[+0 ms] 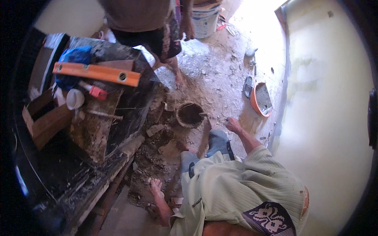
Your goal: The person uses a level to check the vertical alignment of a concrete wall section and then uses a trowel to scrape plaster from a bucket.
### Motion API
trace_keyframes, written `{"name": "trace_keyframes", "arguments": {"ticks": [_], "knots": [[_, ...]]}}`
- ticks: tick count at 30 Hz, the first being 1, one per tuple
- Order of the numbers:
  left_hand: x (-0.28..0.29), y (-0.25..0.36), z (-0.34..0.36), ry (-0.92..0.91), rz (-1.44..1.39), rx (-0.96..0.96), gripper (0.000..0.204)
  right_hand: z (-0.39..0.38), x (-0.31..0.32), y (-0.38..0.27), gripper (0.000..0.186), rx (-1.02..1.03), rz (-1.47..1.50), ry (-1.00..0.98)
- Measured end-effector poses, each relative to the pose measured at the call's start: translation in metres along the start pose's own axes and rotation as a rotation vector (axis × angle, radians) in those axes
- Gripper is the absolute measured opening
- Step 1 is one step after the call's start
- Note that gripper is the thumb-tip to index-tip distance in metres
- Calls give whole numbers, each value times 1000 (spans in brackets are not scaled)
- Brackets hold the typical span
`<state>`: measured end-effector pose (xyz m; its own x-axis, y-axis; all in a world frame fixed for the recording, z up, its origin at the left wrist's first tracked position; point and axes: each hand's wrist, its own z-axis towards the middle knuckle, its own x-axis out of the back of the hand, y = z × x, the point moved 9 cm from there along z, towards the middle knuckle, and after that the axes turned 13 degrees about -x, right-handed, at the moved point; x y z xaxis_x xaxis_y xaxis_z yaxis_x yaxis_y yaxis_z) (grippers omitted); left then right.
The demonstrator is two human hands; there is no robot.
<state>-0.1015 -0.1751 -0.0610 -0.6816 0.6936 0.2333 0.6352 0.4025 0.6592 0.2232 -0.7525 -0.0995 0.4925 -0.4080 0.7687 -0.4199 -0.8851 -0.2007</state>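
Observation:
My right hand is closed in a fist to the right of my foot; a small dark bit shows at its fingers, too small to name. Low on the left, my left hand reaches over dirt and rubble beside the black counter, its fingers apart. Between my feet and another person stands a round, mud-caked bucket with dark contents. A short light handle sticks out over its right rim. Broken chunks lie on the dirt left of the bucket.
A person stands barefoot ahead. On the black counter lie an orange spirit level, a red-handled brush, a white cup and a cardboard box. An orange basin sits by the right wall; a white bucket stands behind.

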Motion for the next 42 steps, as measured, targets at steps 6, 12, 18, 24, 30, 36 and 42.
{"name": "trace_keyframes", "arguments": {"ticks": [6,12,18,24,30,36,42], "knots": [[-25,-2,-56,65,140,15,43,90,-34,-2,23,101,71,-92],[-70,-53,-74,-378,-276,252,41,189,-152,21,52,136,-77,-139],[-114,14,-99,-152,615,125,55,183,-144,12,70,201,-186,-281],[-183,53,-74,-47,648,50,45,211,-203,22,53,117,-26,-182],[-100,-19,-65,-30,262,286,35,256,-346,40,37,-212,635,-241],[-95,-24,-49,-69,392,252,31,255,-415,-25,24,4,673,-666],[-112,-33,-54,-120,362,129,28,163,-312,-45,11,498,123,-253]]}}
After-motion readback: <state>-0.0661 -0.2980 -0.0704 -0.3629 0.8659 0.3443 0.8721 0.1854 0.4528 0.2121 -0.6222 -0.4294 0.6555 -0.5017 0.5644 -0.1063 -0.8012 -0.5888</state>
